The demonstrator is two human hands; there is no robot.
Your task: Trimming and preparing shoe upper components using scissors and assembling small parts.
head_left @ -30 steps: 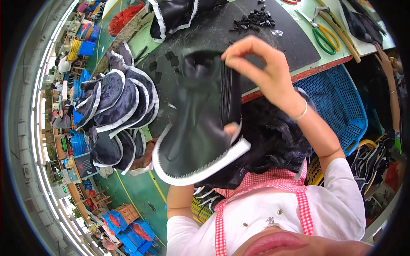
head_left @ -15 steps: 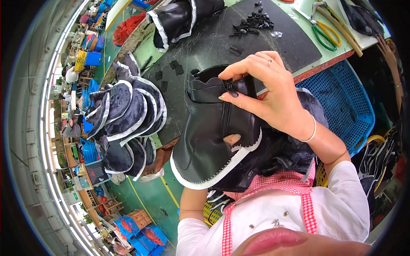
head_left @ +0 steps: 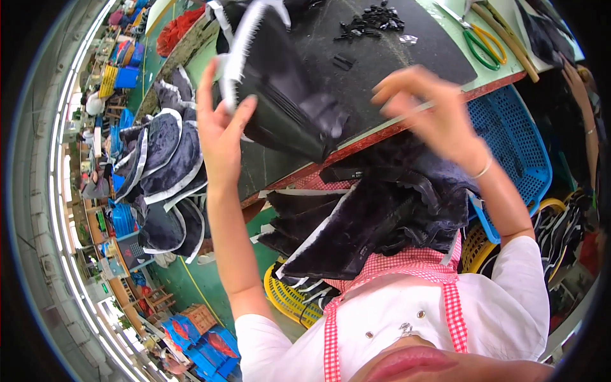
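Observation:
My left hand [head_left: 219, 137] grips a black boot upper [head_left: 277, 76] by its white-edged, jagged rim, holding it tilted over the dark board on the table [head_left: 439, 44]. The zip and scalloped top of the upper point to the lower right. Apart from it, my right hand [head_left: 433, 111] hangs above the table's red front edge with its fingers bent; motion smears them, so what they hold, if anything, does not show. Several dark, furry-lined pieces with white edging [head_left: 375, 216] lie in my lap.
Furry pieces [head_left: 168, 159] are stacked at the left. Small black parts [head_left: 375, 22] lie on the board, with green-and-yellow-handled scissors [head_left: 484, 48] to the right. A blue basket [head_left: 509, 140] stands at right, a yellow one [head_left: 286, 296] below. Another person's hand [head_left: 578, 79] shows far right.
The boot upper has moved up and left and been turned over in my left hand, which now shows outside it. My right hand has let go of the zip area and moved right.

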